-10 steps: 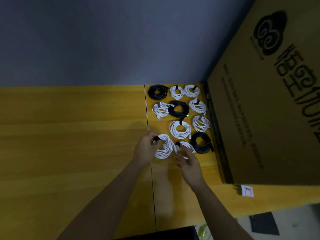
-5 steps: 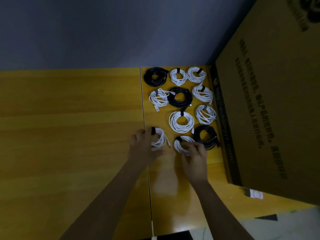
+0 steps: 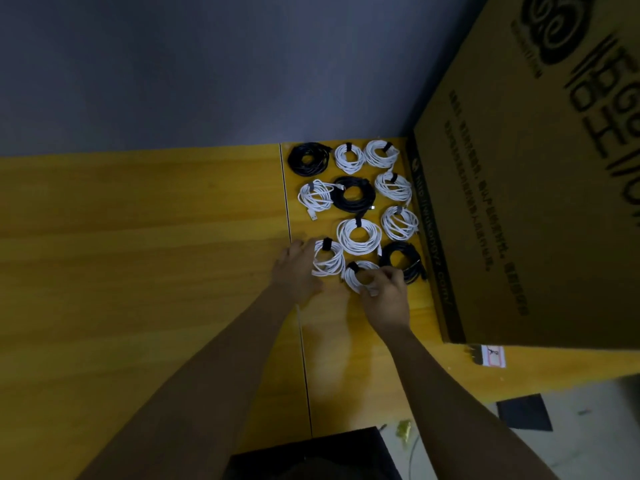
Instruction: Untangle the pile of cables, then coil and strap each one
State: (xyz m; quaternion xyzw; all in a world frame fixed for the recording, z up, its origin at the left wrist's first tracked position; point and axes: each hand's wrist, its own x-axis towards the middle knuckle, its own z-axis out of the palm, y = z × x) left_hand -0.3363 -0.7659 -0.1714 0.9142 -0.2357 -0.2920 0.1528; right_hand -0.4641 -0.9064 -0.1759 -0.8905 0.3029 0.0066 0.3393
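Observation:
Several strapped cable coils, white and black, lie in rows on the yellow table [image 3: 138, 237] beside a big cardboard box. A white coil with a black strap [image 3: 327, 261] lies flat in the front row. My left hand [image 3: 294, 270] rests next to it, its straight fingers touching the coil's left edge. Just right of it lies a second white coil with a black strap [image 3: 355, 273]. My right hand [image 3: 384, 294] covers its near side, fingers curled onto the loops. A black coil [image 3: 403, 259] sits right of my right hand.
The tall cardboard box [image 3: 519, 202] walls off the right side, close against the coils. A seam [image 3: 294, 271] runs down the table under my left hand. A small label [image 3: 491, 355] lies near the table's front edge, and a dark object [image 3: 311, 455] sits at the bottom.
My left hand has set its white coil flat on the table and slid off to the coil's left edge. My right hand has stayed on the neighbouring white coil.

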